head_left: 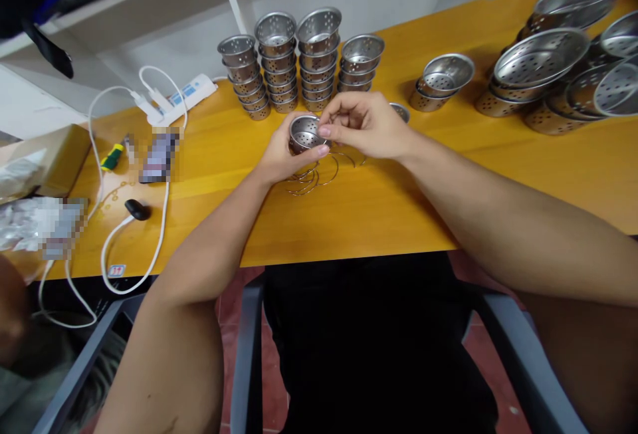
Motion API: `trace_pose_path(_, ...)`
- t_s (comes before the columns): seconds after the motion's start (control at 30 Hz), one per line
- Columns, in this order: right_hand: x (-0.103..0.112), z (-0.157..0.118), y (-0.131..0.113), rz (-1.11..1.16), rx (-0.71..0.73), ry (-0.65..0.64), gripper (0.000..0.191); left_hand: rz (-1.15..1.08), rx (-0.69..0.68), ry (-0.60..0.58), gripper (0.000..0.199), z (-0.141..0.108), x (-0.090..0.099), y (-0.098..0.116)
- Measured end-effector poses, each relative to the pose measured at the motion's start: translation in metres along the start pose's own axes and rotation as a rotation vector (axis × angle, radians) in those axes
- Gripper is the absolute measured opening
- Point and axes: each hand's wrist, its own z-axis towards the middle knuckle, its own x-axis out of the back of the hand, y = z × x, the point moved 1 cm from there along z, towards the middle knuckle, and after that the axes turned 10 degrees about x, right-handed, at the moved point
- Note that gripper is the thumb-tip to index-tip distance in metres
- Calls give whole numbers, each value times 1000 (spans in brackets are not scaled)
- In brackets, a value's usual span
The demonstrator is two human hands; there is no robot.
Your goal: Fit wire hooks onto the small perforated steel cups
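My left hand [284,153] is wrapped round a small perforated metal cup [305,133], which is tilted with its opening up. At the cup's right rim, my right hand [366,123] is closed in a pinch; what it grips is too small to make out. Several thin wire rings [303,188] lie on the table just below the cup, partly hidden by my hands. Another metal cup [400,113] shows behind my right wrist.
Stacks of perforated cups [276,55] stand at the back of the wooden table [369,221]. Larger cups [541,65] are on the right. On the left are a power strip [192,95], phones, white cables, a black mouse-like object [137,209], a screwdriver [112,157] and a box [64,161].
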Motion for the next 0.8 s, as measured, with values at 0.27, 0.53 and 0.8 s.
trace_pose_path(0.27, -12, 0, 11, -17, 40, 90, 77, 72, -51, 8, 99, 2, 0, -6)
trace_pose_path(0.53, -15, 1, 14, -18, 38, 137, 78, 102, -44, 23, 96, 4, -1, -8)
trace_pose_path(0.8, -13, 3, 12, 18, 4, 132, 82, 108, -22, 8, 99, 6, -1, -8)
